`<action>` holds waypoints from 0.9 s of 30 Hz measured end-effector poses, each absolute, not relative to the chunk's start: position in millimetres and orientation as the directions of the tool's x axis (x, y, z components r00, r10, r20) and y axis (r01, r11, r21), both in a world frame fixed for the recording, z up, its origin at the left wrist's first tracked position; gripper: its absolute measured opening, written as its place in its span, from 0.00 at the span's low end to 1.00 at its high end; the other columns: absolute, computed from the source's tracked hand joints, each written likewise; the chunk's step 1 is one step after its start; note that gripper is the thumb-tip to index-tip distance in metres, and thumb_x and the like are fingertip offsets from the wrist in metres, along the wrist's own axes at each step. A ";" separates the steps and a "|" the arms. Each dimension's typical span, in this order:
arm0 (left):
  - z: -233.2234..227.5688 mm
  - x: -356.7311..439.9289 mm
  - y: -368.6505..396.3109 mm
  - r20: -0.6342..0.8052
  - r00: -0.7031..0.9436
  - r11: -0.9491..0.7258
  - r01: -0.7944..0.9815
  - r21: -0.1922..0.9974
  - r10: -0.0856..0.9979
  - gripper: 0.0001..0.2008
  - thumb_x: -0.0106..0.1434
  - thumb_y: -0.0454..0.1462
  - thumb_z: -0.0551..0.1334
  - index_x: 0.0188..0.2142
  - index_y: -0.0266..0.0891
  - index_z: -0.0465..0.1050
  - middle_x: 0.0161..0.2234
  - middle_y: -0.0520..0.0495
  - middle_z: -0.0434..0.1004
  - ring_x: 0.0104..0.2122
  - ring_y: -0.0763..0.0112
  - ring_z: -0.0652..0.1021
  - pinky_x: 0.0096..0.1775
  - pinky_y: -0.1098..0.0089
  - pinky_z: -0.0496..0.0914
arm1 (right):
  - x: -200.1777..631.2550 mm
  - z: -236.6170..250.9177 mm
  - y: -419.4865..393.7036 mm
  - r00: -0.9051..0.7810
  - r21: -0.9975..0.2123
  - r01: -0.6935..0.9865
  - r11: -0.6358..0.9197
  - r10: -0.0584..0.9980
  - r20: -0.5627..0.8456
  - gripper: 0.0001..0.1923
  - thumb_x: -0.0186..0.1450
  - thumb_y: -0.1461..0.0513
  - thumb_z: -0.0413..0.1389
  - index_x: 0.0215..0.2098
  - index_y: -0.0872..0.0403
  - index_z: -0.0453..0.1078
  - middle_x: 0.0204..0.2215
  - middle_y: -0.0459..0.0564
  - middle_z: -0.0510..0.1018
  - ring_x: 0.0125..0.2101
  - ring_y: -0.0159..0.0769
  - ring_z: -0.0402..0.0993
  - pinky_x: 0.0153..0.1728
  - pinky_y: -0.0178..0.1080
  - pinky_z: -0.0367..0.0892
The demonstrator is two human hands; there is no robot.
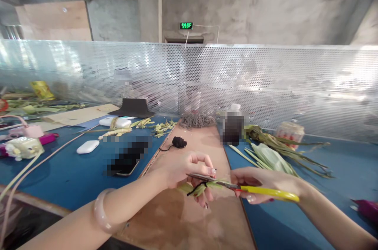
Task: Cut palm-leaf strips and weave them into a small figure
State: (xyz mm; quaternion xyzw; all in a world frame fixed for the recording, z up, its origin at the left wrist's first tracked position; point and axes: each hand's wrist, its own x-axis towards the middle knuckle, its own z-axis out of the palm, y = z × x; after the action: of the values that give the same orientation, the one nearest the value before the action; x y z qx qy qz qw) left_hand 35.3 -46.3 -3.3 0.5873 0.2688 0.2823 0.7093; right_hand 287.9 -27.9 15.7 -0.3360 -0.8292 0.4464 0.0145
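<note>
My left hand [184, 169] is closed on a small piece of pale green leaf [215, 184] above the brown board [189, 218]. A black thread [193, 191] crosses the leaf. Scissors with yellow handles [270, 193] are gripped in my right hand [261, 177]. Their blades point left and lie across the leaf, close to my left fingertips; whether they are apart cannot be made out. A small ball of black yarn [179, 142] rests on the board beyond my left hand, with a loose tail.
A grey cord coil [197, 121] lies at the board's far end. Left are a phone [130, 159], a white earbud case [88, 147] and plant scraps [163, 127]. Green husks [270, 157] and a clear container [291, 134] are right. A perforated metal screen [147, 73] stands behind.
</note>
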 end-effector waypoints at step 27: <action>-2.1 37.0 -47.9 -0.053 0.704 0.141 -0.067 0.988 0.708 0.10 0.55 0.39 0.64 0.28 0.36 0.64 0.17 0.52 0.73 0.14 0.74 0.73 0.15 0.80 0.53 | 286.6 21.4 -29.7 -0.780 -0.804 0.531 0.267 0.524 -0.341 0.27 0.51 0.41 0.58 0.33 0.54 0.63 0.26 0.44 0.63 0.20 0.23 0.54 0.15 0.28 0.49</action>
State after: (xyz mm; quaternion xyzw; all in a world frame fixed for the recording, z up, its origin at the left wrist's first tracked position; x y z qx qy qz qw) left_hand 37.0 -47.9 -2.1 0.5950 0.2694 0.2747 0.7056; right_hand 286.6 -29.7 21.4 -0.3315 -0.7958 0.5068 -0.0034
